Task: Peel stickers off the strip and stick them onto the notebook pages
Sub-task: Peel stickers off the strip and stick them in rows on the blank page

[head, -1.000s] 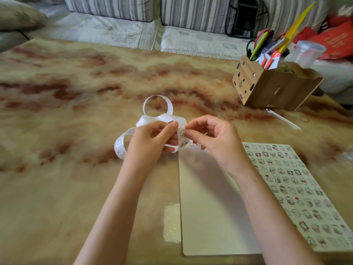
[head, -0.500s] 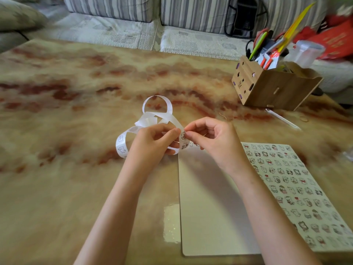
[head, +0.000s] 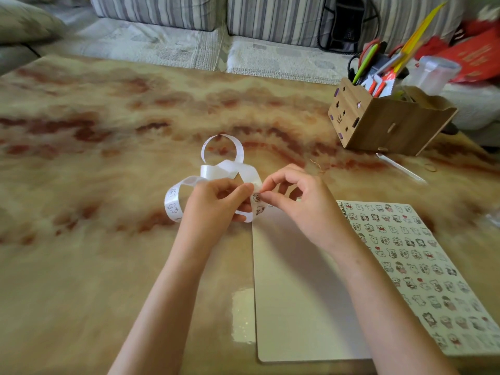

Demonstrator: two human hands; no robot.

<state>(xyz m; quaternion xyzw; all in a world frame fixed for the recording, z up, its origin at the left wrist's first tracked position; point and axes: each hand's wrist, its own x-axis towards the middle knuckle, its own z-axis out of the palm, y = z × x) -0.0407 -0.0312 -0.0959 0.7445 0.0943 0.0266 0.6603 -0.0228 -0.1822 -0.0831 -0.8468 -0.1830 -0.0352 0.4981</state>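
Working over a wide marbled table. Open notebook flat at five o'clock, blank on its left page, crowded with sticker rows on the right. Wooden pen box up at two o'clock, well apart. Curly white strip looped at centre, just off the notebook's eleven o'clock corner. Gripping that strip with the left hand, fingers curled round it. Pinching at a small sticker on it with the right hand, thumb against forefinger.

Marbled table: open notebook near edge, wooden organiser far right, clear stick beside.
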